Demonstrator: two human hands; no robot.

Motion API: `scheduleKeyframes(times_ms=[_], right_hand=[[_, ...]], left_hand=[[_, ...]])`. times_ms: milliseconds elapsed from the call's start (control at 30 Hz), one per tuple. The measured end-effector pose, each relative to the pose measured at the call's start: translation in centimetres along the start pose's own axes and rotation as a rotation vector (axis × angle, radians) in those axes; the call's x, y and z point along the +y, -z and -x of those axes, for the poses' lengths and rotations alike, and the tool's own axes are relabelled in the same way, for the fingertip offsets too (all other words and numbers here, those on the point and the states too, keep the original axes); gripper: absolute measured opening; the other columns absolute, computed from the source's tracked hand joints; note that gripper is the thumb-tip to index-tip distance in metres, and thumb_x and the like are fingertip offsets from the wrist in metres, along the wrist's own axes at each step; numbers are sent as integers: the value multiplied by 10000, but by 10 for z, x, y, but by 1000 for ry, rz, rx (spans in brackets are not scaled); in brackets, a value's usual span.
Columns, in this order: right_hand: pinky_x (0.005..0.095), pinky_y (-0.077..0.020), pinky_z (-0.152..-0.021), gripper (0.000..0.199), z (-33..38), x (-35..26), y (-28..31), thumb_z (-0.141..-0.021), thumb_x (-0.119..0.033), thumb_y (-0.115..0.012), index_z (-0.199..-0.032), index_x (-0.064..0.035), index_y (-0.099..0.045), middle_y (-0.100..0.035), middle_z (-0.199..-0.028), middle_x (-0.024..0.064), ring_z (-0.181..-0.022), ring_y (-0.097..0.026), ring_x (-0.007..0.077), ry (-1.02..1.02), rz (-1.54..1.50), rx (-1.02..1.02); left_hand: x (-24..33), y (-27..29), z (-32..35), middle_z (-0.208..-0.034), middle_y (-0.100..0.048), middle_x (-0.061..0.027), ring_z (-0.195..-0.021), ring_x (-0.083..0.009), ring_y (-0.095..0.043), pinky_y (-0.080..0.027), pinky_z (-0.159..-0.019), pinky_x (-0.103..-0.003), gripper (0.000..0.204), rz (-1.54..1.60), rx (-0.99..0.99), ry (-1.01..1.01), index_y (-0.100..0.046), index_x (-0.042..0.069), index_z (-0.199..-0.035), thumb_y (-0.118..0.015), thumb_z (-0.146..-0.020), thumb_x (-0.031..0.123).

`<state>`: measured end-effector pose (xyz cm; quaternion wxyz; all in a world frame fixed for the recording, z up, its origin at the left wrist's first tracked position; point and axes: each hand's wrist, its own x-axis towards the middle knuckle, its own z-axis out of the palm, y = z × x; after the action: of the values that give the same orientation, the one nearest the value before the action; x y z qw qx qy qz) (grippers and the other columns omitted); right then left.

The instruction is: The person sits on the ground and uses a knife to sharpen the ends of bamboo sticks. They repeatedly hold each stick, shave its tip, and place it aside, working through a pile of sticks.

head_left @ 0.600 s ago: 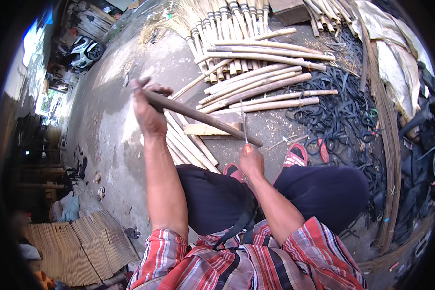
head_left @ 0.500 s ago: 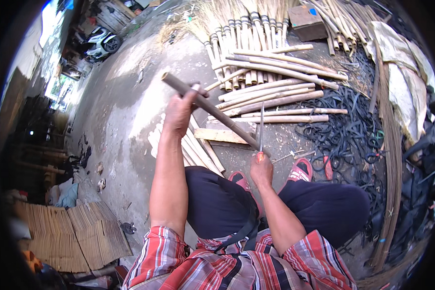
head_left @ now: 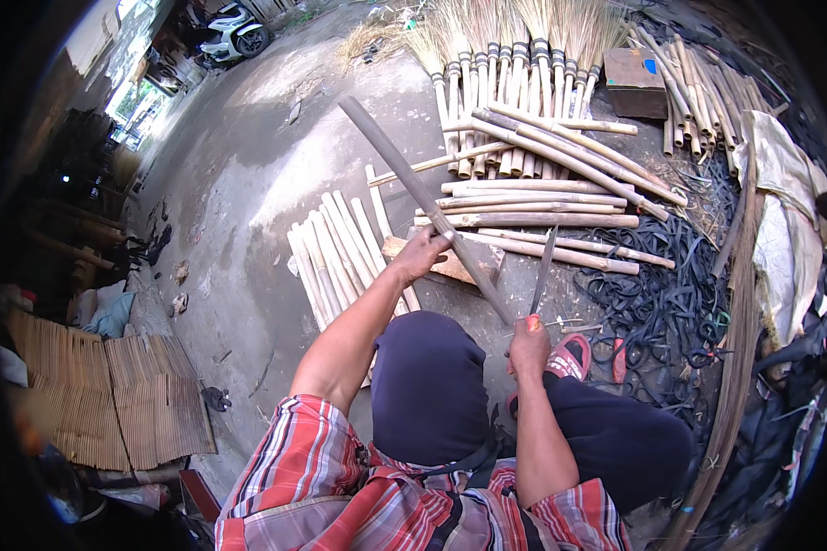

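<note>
Nearest, a plaid shirt (head_left: pixel 377 496) and dark trousers (head_left: pixel 432 386), knees drawn up. At the right knee, right hand (head_left: pixel 528 344) closed in a fist round the orange handle of a knife (head_left: pixel 542 271), blade pointing up and away, tip near the lying poles. Just left of that blade, the lower end of a long grey stick (head_left: pixel 423 197), slanting up and to the left. Higher along it, left hand (head_left: pixel 423 253) wrapped about the shaft, fingers (head_left: pixel 436 241) curled over the top, stick passing through the palm and jutting well beyond on both sides. Beneath the left hand, a flat wooden block (head_left: pixel 459 262) on the concrete floor (head_left: pixel 248 202). Red sandals (head_left: pixel 574 354) just beside the right hand. Left of the block, a row of pale cut sticks (head_left: pixel 335 243). Farther off, a heap of bamboo poles (head_left: pixel 542 197), black rubber strips (head_left: pixel 657 275) to their right. Beyond, brooms (head_left: pixel 515 64) with straw heads, a small wooden box (head_left: pixel 636 81), and a scooter (head_left: pixel 234 32) at the far left.
</note>
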<state>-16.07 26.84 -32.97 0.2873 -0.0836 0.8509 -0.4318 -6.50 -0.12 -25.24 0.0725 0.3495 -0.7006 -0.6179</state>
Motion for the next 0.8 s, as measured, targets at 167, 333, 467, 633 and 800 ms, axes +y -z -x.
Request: scheduleKeyframes(times_ms=[167,333,467,633,800], right_hand=[[506,-501,-735,375,-16,13,2,-942,-308,-581,-831,46,-625,-665,-731,238,-751,-685,418,-69,-43,4],[432,-486,-554,329,-17,4,2,-958,-265,-552,-785,13,-589,-584,-538,119,-486,-628,263,-69,-186,10],[378,-463,-474,291,-13,-3,-1,-973,-219,-542,-776,-6,-555,-547,-557,75,-453,-579,204,-87,-229,-48],[352,-437,-430,285,-12,-6,-10,-994,-210,-544,-780,-21,-541,-526,-569,55,-435,-544,176,-106,-258,-63],[356,-428,-435,303,-10,-10,-17,-1006,-217,-550,-770,-27,-532,-533,-567,54,-444,-550,170,-117,-276,-89]], left_hand=[[-57,35,12,-946,-546,-75,-801,-227,-636,-614,-729,-422,250,791,639,-9,-459,85,-1196,-476,-1072,301],[-136,67,39,-880,-569,-92,-679,-211,-594,-534,-540,-355,164,624,909,185,-524,73,-1090,-520,-981,196],[-180,101,50,-880,-580,-110,-708,-242,-605,-543,-598,-388,260,917,791,326,-543,32,-1090,-488,-946,241],[-182,158,33,-796,-604,-145,-639,-228,-594,-560,-582,-355,307,1008,703,224,-530,-17,-1019,-415,-1039,267],[-135,194,-2,-812,-518,-153,-572,-192,-527,-488,-451,-275,238,1262,756,195,-394,-42,-1162,-406,-1071,177]])
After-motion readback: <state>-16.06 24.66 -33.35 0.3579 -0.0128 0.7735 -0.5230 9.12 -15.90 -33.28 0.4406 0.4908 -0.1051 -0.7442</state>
